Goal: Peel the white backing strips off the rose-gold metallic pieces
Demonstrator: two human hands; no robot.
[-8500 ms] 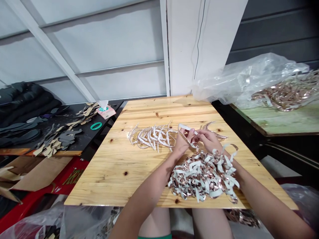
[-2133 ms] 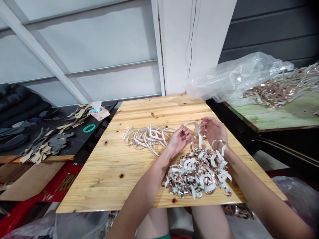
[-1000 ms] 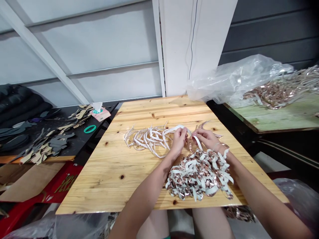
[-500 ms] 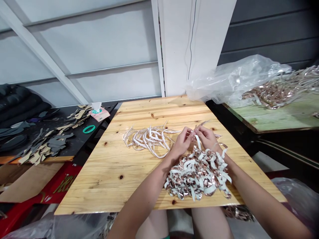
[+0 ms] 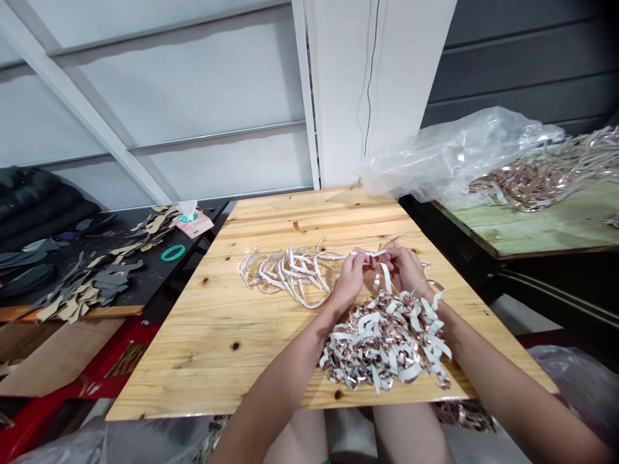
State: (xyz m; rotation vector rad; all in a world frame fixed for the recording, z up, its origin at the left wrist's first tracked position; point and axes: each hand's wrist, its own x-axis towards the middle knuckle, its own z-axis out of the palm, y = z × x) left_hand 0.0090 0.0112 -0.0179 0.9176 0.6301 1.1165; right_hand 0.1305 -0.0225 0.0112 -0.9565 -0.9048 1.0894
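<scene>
My left hand (image 5: pixel 352 276) pinches a thin pale strip (image 5: pixel 374 253) above the wooden table, and my right hand (image 5: pixel 405 265) grips the same strip a short way to the right. A white band (image 5: pixel 386 277) hangs down between the hands. Just below them lies a heap of curled white and rose-gold strips (image 5: pixel 387 338), between my forearms. Left of my left hand, long narrow white and pinkish strips (image 5: pixel 294 270) are loosely spread. A few strip ends show behind my right hand; its fingertips are partly hidden.
The wooden table (image 5: pixel 193 361) has its near edge at my legs. On the left, a black table (image 5: pixel 111 306) bears cut pieces, a green ring (image 5: pixel 173 252) and a tissue pack (image 5: pixel 194 224). Plastic sheeting (image 5: pixel 454 154) and metallic strips (image 5: pixel 532 183) lie at the right.
My hands have moved slightly apart, and the strip now stretches between them. My left hand has shifted a little left.
</scene>
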